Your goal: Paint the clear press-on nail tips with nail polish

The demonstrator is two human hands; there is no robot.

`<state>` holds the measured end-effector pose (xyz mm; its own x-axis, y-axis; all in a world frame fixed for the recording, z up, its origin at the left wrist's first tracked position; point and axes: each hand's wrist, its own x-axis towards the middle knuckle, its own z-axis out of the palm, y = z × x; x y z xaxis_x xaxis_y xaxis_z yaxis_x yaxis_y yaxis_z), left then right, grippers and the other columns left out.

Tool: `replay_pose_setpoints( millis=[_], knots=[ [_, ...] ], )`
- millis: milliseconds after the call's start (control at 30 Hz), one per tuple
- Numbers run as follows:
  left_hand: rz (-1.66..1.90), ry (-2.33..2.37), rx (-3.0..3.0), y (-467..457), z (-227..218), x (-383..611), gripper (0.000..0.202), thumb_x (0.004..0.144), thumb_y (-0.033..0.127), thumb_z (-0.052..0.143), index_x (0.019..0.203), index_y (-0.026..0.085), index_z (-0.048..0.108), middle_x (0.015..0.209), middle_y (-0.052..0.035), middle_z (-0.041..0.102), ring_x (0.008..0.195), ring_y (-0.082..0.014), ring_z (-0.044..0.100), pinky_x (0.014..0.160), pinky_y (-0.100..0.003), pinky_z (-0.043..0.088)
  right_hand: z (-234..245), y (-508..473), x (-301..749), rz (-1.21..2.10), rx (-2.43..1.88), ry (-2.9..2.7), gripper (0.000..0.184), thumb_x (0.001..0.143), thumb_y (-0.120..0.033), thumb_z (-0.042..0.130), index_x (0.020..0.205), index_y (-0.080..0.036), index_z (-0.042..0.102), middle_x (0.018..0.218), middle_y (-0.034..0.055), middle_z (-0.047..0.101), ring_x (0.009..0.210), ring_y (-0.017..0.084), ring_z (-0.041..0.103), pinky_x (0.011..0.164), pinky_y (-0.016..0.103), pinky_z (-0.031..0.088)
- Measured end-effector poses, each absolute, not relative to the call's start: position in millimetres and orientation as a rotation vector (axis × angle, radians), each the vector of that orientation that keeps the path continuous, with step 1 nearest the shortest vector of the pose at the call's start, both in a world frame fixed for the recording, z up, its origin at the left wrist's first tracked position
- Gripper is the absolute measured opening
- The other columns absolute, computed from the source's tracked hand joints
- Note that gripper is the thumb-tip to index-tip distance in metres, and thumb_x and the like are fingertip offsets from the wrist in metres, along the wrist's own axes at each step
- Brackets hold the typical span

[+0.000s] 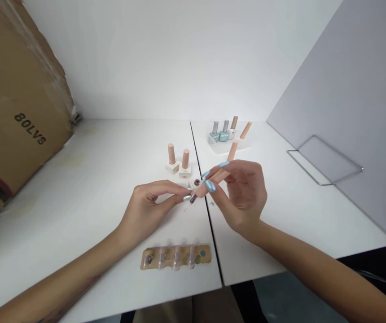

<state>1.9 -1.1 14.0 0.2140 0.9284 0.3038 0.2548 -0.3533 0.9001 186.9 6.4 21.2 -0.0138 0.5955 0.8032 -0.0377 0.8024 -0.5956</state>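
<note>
My right hand is shut on a peach-coloured nail polish cap, which slants down and to the left. The cap ends in a small dark tip. My left hand comes in from the left, its thumb and forefinger pinched at that tip. Both hands have long, pale blue metallic nails. A small dark ring lies on the table just behind the fingertips. Close by stands a small white triangular piece.
Two peach-capped bottles stand on white blocks behind the hands. Farther back, a clear tray holds several polish bottles. A nail strip on a tan card lies in front. A cardboard box stands left, a wire stand right.
</note>
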Motion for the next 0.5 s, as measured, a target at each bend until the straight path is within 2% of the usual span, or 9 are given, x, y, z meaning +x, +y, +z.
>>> replay_pose_setpoints(
  millis=[133,367,500],
  knots=[
    [1.157,1.139,1.787,-0.8,14.0,1.5,0.014,0.081,0.016,0.068,0.081,0.026,0.078,0.087,-0.0005,0.079,0.082,-0.0195,0.073,0.079,-0.032,0.057,20.9,11.7,188.9,0.492,-0.582,-1.433,0.029,0.087,-0.009,0.06,0.107,-0.026,0.048,0.07,-0.0051,0.064,0.078,0.016,0.07,0.07,0.035,0.056],
    [1.168,1.113,1.812,-1.4,12.5,1.1,0.015,0.083,0.015,0.068,0.082,0.027,0.078,0.088,0.001,0.079,0.084,-0.0181,0.073,0.081,-0.03,0.056,21.2,7.7,187.6,0.527,-0.441,-1.51,0.034,0.084,-0.003,0.062,0.108,-0.024,0.051,0.067,-0.0048,0.065,0.076,0.016,0.07,0.071,0.036,0.056],
    [1.152,1.132,1.832,-1.8,12.3,1.4,0.015,0.083,0.016,0.068,0.082,0.027,0.078,0.088,0.0015,0.079,0.083,-0.0176,0.073,0.08,-0.029,0.056,19.6,11.0,187.7,0.512,-0.517,-1.485,0.031,0.086,-0.007,0.06,0.108,-0.026,0.05,0.068,-0.005,0.064,0.076,0.016,0.07,0.07,0.036,0.056]
  ],
)
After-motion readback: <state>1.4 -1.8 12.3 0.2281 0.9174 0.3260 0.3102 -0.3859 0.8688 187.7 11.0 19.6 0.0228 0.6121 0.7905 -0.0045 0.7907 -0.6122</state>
